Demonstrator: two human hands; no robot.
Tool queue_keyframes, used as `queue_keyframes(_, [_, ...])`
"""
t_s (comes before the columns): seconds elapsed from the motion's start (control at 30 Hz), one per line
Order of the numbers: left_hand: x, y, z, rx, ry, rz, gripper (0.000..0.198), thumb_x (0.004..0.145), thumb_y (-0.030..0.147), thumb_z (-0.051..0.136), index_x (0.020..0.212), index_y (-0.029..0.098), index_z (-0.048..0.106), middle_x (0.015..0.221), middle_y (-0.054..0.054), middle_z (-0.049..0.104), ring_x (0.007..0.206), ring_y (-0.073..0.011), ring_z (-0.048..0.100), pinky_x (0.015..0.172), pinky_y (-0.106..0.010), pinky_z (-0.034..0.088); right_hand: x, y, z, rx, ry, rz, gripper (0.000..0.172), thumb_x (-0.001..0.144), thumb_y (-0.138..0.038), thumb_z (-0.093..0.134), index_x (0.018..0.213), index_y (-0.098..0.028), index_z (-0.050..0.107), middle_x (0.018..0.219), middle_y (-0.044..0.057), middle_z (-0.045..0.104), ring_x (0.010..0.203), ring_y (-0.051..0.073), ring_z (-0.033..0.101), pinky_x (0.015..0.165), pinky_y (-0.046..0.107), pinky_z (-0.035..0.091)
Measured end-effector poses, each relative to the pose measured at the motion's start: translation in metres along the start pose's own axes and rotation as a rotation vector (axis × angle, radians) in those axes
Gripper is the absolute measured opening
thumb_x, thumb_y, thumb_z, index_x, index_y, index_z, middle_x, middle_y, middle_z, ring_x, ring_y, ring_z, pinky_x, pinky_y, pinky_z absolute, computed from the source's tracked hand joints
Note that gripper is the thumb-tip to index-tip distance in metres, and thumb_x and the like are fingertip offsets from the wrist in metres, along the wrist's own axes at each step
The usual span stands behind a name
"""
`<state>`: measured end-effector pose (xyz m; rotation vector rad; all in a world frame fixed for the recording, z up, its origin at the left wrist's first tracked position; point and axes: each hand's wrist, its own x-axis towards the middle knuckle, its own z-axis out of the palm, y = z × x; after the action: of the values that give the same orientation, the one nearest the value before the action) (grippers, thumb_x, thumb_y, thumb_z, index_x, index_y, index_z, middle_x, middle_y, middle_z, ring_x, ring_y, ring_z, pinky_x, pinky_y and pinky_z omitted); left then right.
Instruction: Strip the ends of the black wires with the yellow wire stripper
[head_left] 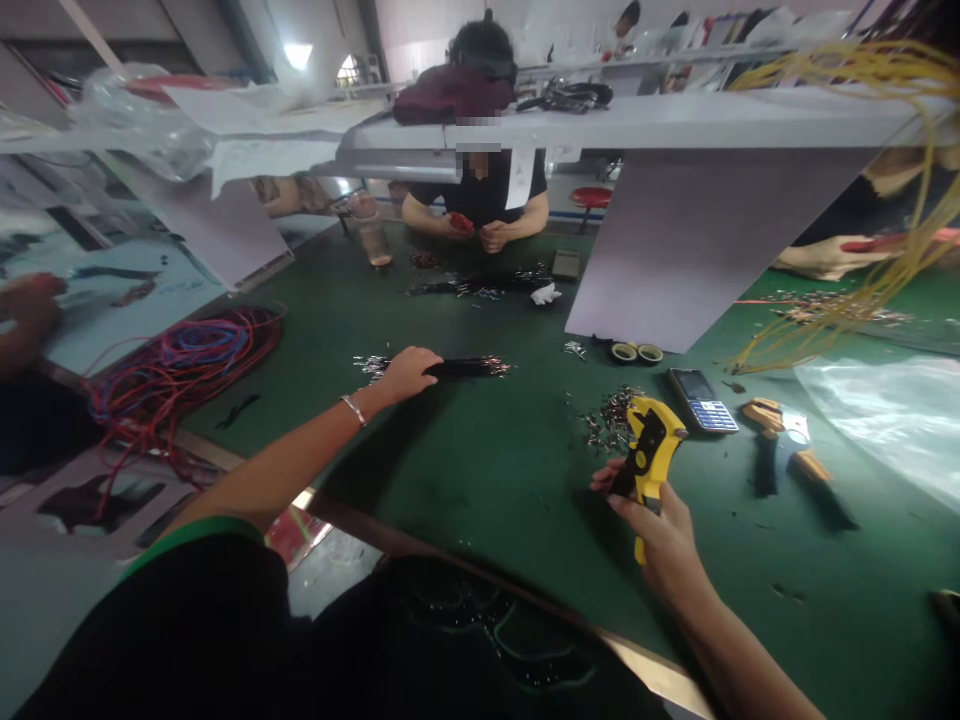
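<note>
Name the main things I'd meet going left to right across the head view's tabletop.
Coiled red and blue wires, black wire bundle under the left grip, crumpled white scrap, yellow tool in the right grip, keypad phone, orange-handled tool.

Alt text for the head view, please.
The right hand grips a yellow-and-black hand tool above a green tabletop; the left hand lies over a bundle of black wires. A keypad phone and a partly orange tool lie farther right.

This is a workshop: green workbench [487, 480], coiled wires [206, 345], yellow tool [661, 445], a co-worker [433, 196].
</note>
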<state>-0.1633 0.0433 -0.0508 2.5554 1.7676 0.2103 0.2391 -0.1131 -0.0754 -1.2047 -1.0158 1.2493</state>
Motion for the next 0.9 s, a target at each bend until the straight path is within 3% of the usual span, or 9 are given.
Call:
queue_keyframes(0.27, [0.016, -0.010, -0.003, 0.069, 0.031, -0.109, 0.021, 0.080, 0.024, 0.053, 0.085, 0.022, 0.074, 0.096, -0.004, 0.074, 0.093, -0.0203, 0.063, 0.085, -0.032, 0.047, -0.001, -0.003, 0.000, 0.039, 0.015, -0.007, 0.031, 0.066, -0.024, 0.071, 0.097, -0.019, 0.066, 0.086, 0.005, 0.071, 0.077, 0.023, 0.066, 0.077, 0.038, 0.051])
queue_keyframes(0.5, [0.010, 0.010, -0.010, 0.184, 0.007, 0.043, 0.024, 0.085, 0.022, 0.050, 0.091, 0.021, 0.073, 0.099, -0.006, 0.070, 0.097, -0.0210, 0.059, 0.086, -0.033, 0.044, 0.001, -0.014, 0.002, 0.098, 0.063, 0.016, 0.028, 0.063, -0.022, 0.069, 0.091, -0.018, 0.067, 0.081, 0.005, 0.071, 0.074, 0.023, 0.066, 0.075, 0.038, 0.051])
queue_keyframes(0.63, [0.008, 0.022, -0.010, 0.251, -0.027, 0.118, 0.027, 0.086, 0.018, 0.045, 0.086, 0.017, 0.072, 0.094, -0.012, 0.067, 0.095, -0.0242, 0.056, 0.074, -0.034, 0.044, 0.001, -0.015, 0.002, 0.113, 0.072, 0.036, 0.029, 0.061, -0.022, 0.069, 0.090, -0.018, 0.067, 0.080, 0.005, 0.071, 0.072, 0.023, 0.065, 0.075, 0.038, 0.051])
queue_keyframes(0.9, [0.015, 0.025, -0.008, 0.293, -0.044, 0.116, 0.027, 0.083, 0.017, 0.046, 0.077, 0.015, 0.071, 0.089, -0.013, 0.067, 0.089, -0.0247, 0.056, 0.065, -0.032, 0.041, 0.002, -0.012, 0.000, 0.099, 0.046, 0.019, 0.028, 0.063, -0.021, 0.069, 0.090, -0.018, 0.067, 0.080, 0.004, 0.070, 0.073, 0.022, 0.065, 0.075, 0.038, 0.051])
